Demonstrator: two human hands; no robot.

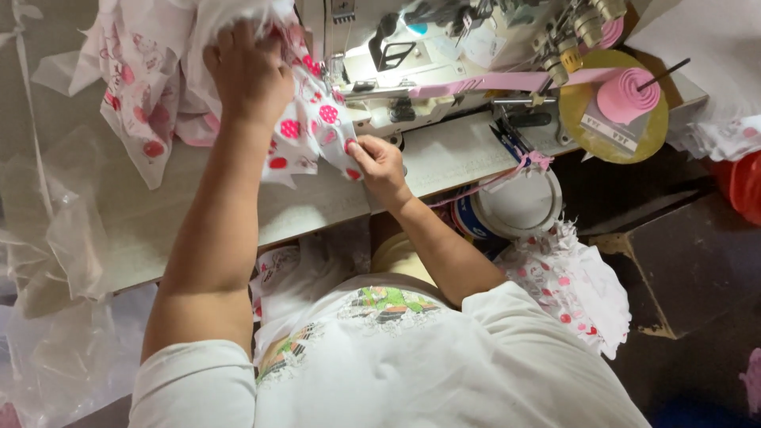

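Observation:
A white fabric piece with red and pink strawberry prints (313, 131) lies bunched on the sewing table (206, 206), in front of the sewing machine (412, 71). My left hand (247, 71) presses down on the upper part of the fabric, fingers curled into it. My right hand (379, 162) pinches the fabric's lower edge near the machine's needle area. A pink binding tape (507, 81) runs across the machine from a pink roll (628, 95) on a yellow disc.
More printed fabric (135, 87) is heaped at the table's far left. Clear plastic sheeting (47, 238) hangs off the left side. A round white lidded tub (519, 204) and a pile of printed pieces (579, 285) sit below the table at right.

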